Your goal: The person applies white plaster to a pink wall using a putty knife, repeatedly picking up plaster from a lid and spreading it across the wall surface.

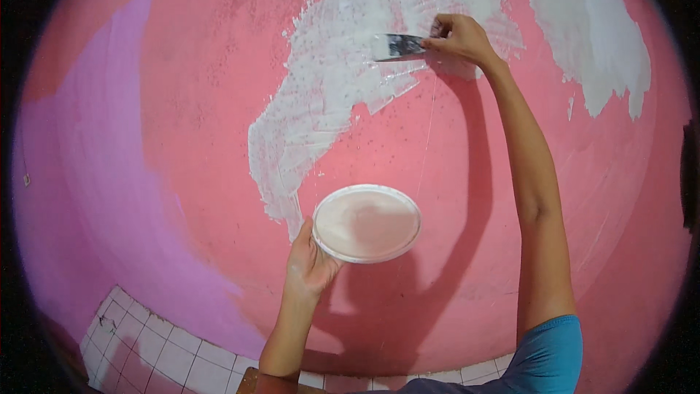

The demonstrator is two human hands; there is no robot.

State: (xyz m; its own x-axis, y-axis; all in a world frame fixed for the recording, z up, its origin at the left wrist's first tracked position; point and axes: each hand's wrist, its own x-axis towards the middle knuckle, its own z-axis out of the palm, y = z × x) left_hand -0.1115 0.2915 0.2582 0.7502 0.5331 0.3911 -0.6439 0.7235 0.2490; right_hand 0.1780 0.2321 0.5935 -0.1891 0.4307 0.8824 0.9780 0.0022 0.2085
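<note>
My right hand point(456, 40) grips a putty knife point(399, 47) whose blade lies at the pink wall point(204, 80), over a broad, uneven patch of white filler point(321, 102). My left hand point(310, 266) holds up a round white lid or shallow plate point(367, 222) by its left underside, below the patch. Its inside looks pale and smooth; whether it carries filler I cannot tell for sure. A separate white patch point(590, 47) is on the wall at the upper right, and a lilac painted area point(109, 138) covers the left.
Pale square tiles point(153, 346) run along the bottom of the wall. A brown wooden surface point(249, 383) shows at the lower edge beside my left forearm. A dark object point(687, 175) is at the far right edge, too dim to make out.
</note>
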